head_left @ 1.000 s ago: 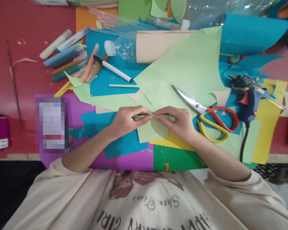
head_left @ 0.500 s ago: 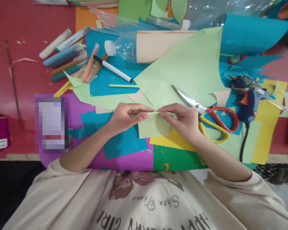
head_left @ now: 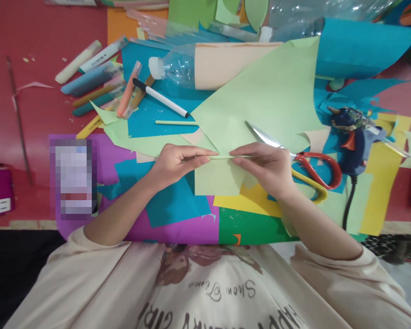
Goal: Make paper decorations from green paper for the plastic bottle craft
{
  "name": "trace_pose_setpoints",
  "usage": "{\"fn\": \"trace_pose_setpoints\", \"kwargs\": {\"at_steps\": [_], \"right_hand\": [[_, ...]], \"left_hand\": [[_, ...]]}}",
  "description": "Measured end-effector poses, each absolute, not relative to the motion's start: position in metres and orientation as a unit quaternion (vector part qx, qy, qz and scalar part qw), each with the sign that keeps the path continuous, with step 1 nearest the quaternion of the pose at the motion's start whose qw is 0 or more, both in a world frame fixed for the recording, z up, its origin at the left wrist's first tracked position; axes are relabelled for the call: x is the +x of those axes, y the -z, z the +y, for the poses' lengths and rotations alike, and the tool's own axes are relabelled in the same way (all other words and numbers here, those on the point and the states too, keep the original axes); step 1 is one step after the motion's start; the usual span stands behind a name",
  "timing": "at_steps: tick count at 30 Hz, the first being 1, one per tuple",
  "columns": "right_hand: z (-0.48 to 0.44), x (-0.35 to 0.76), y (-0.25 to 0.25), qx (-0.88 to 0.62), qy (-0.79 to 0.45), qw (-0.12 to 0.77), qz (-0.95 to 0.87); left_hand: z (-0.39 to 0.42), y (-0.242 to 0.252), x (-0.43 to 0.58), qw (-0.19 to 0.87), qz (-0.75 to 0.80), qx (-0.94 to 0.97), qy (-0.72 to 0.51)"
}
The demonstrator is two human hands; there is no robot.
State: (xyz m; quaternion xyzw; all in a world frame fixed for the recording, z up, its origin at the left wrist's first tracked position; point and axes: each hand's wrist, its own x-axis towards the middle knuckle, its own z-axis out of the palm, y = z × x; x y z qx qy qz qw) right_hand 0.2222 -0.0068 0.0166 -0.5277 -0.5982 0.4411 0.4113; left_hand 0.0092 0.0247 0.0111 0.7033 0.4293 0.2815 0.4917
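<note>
Between my two hands is a small pale green sheet of paper [head_left: 219, 178], its far edge rolled into a thin tube and the rest hanging flat toward me. My left hand [head_left: 178, 162] pinches the left end of the rolled edge between thumb and fingers. At the right end, my right hand [head_left: 265, 164] pinches the same edge. Beyond them lies a large light green sheet [head_left: 270, 91]. Scissors [head_left: 318, 171] with red and yellow handles rest beside my right hand, partly covered by it. A thin green paper stick [head_left: 176, 122] lies past my left hand.
Several markers [head_left: 89, 80] are heaped at the left, near a blurred phone [head_left: 73, 176]. A paper-wrapped plastic bottle [head_left: 178, 66] lies at the back. The blue glue gun [head_left: 358, 141] sits at the right, its cord running toward me. Coloured paper scraps surround my hands.
My hands have moved slightly apart along the rolled edge. The small sheet has shifted a little away from me, and my right hand now covers more of the scissors.
</note>
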Motion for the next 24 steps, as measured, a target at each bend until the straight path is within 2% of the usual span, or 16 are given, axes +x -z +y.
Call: {"fn": "trace_pose_setpoints", "kwargs": {"at_steps": [10, 16, 24], "right_hand": [[-0.0038, 0.2241, -0.0139, -0.527, -0.501, 0.402, -0.557], [-0.0024, 0.2257, -0.0157, -0.554, -0.456, 0.389, -0.577], [-0.0037, 0.2226, -0.0170, -0.552, -0.456, 0.407, -0.567]], "left_hand": [[0.0269, -0.0134, 0.0090, 0.483, 0.438, 0.705, -0.277], [0.0256, -0.0118, 0.0084, 0.463, 0.447, 0.708, -0.290], [0.0262, -0.0099, 0.0072, 0.444, 0.454, 0.714, -0.294]]}}
